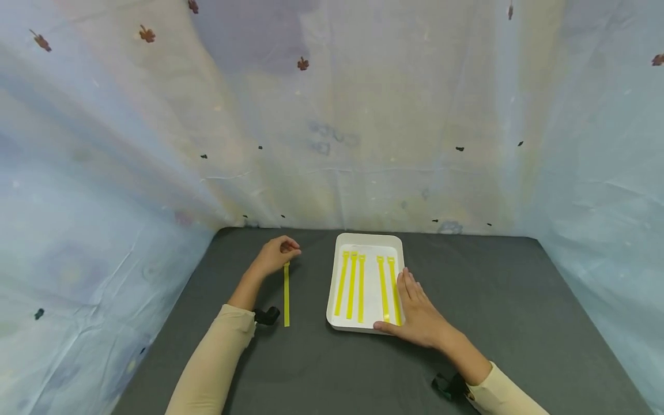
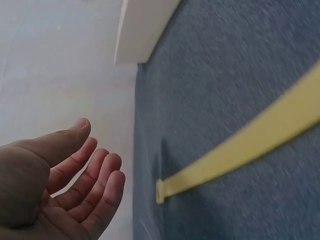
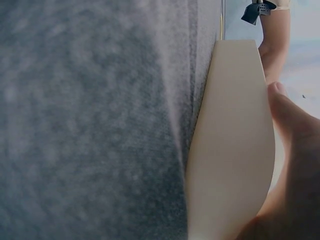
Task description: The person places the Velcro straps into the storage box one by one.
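Note:
A yellow cable strap (image 1: 287, 297) with a small slotted head lies lengthwise on the dark cloth. My left hand (image 1: 279, 253) is over its far end. In the left wrist view, that hand's fingers (image 2: 95, 185) are loosely bent, hold nothing, and appear apart from the strap. A white tray (image 1: 368, 240) holds several similar yellow straps (image 1: 361, 288) in two side-by-side groups. At the tray's near right corner rests my right hand (image 1: 420, 314), its fingers straight along the right rim and its thumb on the near rim. The right wrist view shows the tray's outer wall (image 3: 232, 135) beside that thumb.
A dark grey cloth (image 1: 498, 305) covers the table. Pale patterned curtains (image 1: 332, 115) hang behind it and at both sides. Each wrist wears a black band, like the left one (image 1: 267, 316).

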`<state>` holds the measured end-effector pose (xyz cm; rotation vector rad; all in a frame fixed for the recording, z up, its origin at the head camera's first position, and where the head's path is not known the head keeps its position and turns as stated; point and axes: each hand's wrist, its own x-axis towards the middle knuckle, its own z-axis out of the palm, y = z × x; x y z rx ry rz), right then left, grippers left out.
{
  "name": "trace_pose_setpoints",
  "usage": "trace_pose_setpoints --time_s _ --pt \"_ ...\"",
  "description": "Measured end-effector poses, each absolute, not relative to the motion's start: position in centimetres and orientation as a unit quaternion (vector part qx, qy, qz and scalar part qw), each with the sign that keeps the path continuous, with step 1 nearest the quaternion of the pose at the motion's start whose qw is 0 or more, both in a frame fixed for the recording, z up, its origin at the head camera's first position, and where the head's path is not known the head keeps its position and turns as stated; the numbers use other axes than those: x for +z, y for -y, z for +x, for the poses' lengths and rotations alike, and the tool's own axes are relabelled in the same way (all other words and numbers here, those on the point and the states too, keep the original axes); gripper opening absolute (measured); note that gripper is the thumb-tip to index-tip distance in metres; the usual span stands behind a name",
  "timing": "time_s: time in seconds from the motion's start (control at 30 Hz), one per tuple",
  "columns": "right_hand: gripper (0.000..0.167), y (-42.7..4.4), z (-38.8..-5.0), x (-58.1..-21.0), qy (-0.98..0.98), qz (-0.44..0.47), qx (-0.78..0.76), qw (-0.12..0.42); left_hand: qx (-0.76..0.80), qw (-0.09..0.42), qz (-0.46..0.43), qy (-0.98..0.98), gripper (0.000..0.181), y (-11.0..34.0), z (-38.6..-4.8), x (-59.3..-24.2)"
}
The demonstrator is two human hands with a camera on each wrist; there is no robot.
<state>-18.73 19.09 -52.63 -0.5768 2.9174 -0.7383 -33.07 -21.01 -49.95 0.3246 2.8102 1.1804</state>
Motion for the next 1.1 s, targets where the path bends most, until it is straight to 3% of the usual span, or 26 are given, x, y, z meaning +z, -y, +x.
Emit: trace_pose_setpoints --time_s 0.53,1.1 --pt "0.135 -19.1 -18.8 -52.5 -0.952 -0.185 -0.238 0.047 0.362 0.066 0.073 -0.927 0.030 23.8 -33.6 -52.2" --pt "0.135 -19.0 -18.7 -52.6 -0.952 -0.184 -0.239 0.043 0.315 0.073 0.083 -0.943 0.032 23.9 -33.0 -51.8"
